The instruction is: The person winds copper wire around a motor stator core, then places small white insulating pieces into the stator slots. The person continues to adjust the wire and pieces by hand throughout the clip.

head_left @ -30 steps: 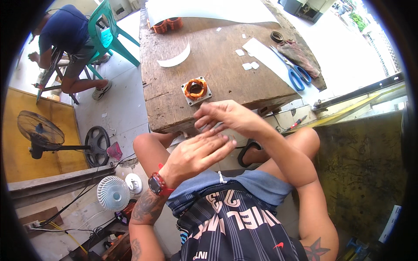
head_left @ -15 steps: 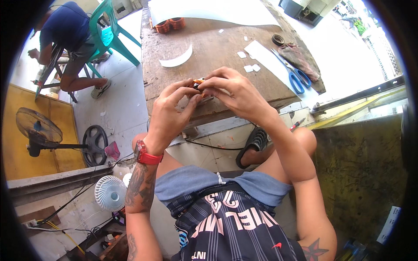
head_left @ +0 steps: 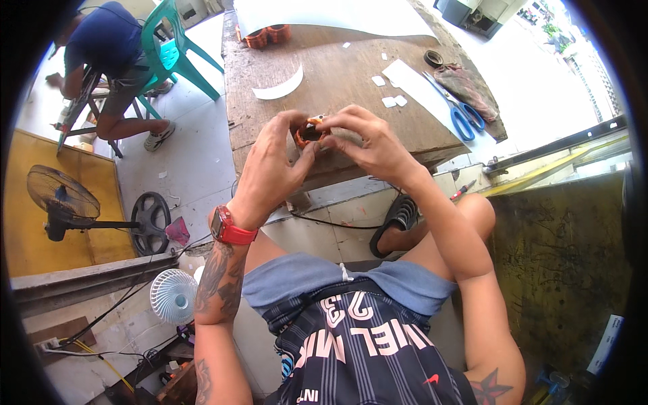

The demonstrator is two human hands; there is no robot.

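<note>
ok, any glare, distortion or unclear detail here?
Head view: ground right of the table nearly white with glare; head view: black fisheye rim, table's right edge bowed; head view: orange ring between left hand and right hand partly hidden, detail unclear.

Green chair (head_left: pixel 173 59) on pale tiled floor (head_left: pixel 199 145)

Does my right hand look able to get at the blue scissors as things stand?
Probably yes: the blue scissors lie in the open with nothing standing between, though your right hand is busy at the copper coil and would likely need freeing.
</note>
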